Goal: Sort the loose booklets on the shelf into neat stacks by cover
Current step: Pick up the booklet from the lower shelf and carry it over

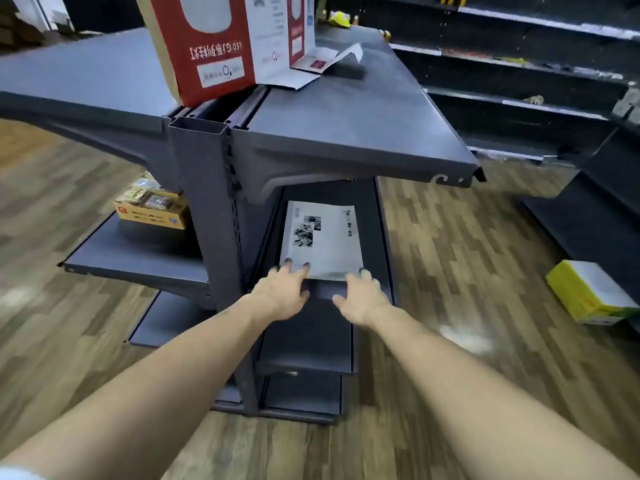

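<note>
**Operator:** Head view, fingers first. Report their state.

**Technician:** Left hand [282, 292]: fingers [288, 263] extended and spread, tips resting on the near left corner of the booklet stack [322, 239]. Nothing is pinched. Right hand [362, 297]: fingers [363, 271] also relaxed and straight, tips at the near right corner of the stack. Whether they touch the paper or only the shelf [311, 327] beside it cannot be confirmed. Neither hand holds anything.

**Operator:** Location of the stack?

**Technician:** Flat on a lower tier of the dark metal shelf, under the overhanging upper shelf [346, 133], near edge towards the person.

**Operator:** Expected handling?

**Technician:** Judged light, thin and flexible. Single booklets will likely sag if lifted by one corner, and the covers look smooth, so copies may slide over one another. Recommended hold: both near corners together, thumb below and fingers above, or both side edges to square the pile. Draw it forward before lifting; the upper shelf limits clearance.

**Operator:** Appearance?

**Technician:** White or pale grey cover, rectangular. Dark photographic blocks sit on the left half, and a line of black lettering runs along the right side, partly illegible. Near edge shows layered sheets, slightly uneven. The count of booklets cannot be determined.
</note>
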The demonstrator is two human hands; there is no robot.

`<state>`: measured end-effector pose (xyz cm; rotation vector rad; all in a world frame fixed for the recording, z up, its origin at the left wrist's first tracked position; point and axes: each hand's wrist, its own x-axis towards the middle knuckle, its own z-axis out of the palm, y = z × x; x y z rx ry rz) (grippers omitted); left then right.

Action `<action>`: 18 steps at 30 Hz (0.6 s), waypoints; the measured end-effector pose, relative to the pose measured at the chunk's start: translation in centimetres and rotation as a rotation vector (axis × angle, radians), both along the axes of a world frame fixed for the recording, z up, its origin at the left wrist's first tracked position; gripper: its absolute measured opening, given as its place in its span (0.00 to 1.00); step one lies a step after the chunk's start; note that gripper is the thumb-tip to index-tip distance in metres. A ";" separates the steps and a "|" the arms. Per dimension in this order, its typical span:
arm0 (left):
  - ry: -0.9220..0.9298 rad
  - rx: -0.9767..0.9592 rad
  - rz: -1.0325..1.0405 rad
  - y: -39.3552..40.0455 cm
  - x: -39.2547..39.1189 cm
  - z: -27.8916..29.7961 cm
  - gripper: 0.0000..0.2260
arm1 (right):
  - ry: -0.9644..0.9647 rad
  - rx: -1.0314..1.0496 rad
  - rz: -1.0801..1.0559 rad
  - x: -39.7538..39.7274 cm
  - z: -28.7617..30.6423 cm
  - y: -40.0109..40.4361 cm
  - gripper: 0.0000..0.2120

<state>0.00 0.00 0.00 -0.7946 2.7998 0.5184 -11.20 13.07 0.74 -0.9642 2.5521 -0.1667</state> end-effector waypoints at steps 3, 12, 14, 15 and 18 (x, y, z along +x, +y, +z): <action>-0.012 0.028 0.095 -1.1 -2.3 -0.7 0.29 | 0.015 -0.050 -0.027 -2.3 -1.1 -1.3 0.28; 0.082 0.088 0.319 -3.2 -7.2 -4.2 0.28 | 0.021 -0.085 -0.050 -6.0 -4.7 -4.3 0.33; 0.080 0.019 0.338 -3.0 -7.6 -4.9 0.27 | 0.021 -0.138 -0.084 -6.1 -5.1 -4.7 0.34; 0.075 -0.015 0.341 -2.9 -7.7 -5.2 0.27 | 0.021 -0.156 -0.098 -6.1 -5.3 -4.8 0.34; 0.074 -0.034 0.340 -2.7 -7.5 -5.5 0.26 | 0.028 -0.157 -0.104 -6.0 -5.4 -4.7 0.33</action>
